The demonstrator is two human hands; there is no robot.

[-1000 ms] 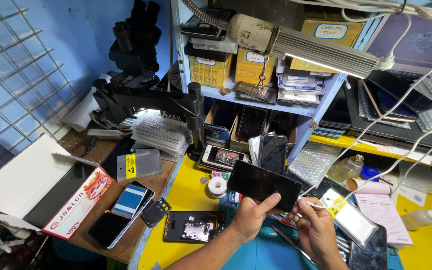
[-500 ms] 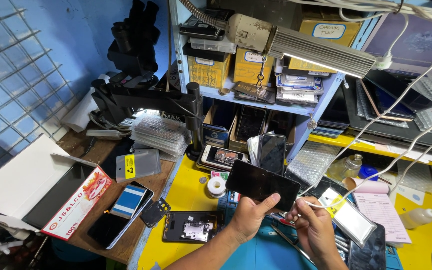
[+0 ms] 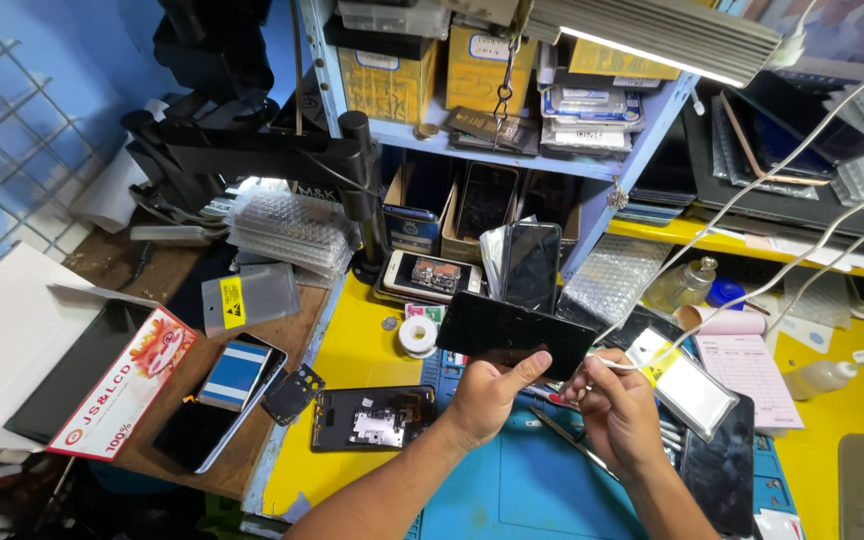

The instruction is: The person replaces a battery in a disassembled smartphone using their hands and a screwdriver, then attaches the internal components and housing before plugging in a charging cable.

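— How many hands at the bench?
— Two: a left hand (image 3: pixel 487 395) and a right hand (image 3: pixel 617 410).
— Black screen panels held up?
— One phone screen panel (image 3: pixel 512 333).
— Opened phones lying on the yellow bench top (image 3: pixel 357 345)?
— Two: an opened phone (image 3: pixel 372 417) at the front edge, a second opened phone (image 3: pixel 433 276) farther back.
— Solder rolls?
— One white roll (image 3: pixel 417 336).
— Clear bottles?
— Two: one glass bottle (image 3: pixel 682 285), one plastic bottle (image 3: pixel 820 378).

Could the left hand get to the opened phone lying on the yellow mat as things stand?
Probably not yet: the left hand is gripping a black phone screen. The opened phone lies close beside its wrist, uncovered.
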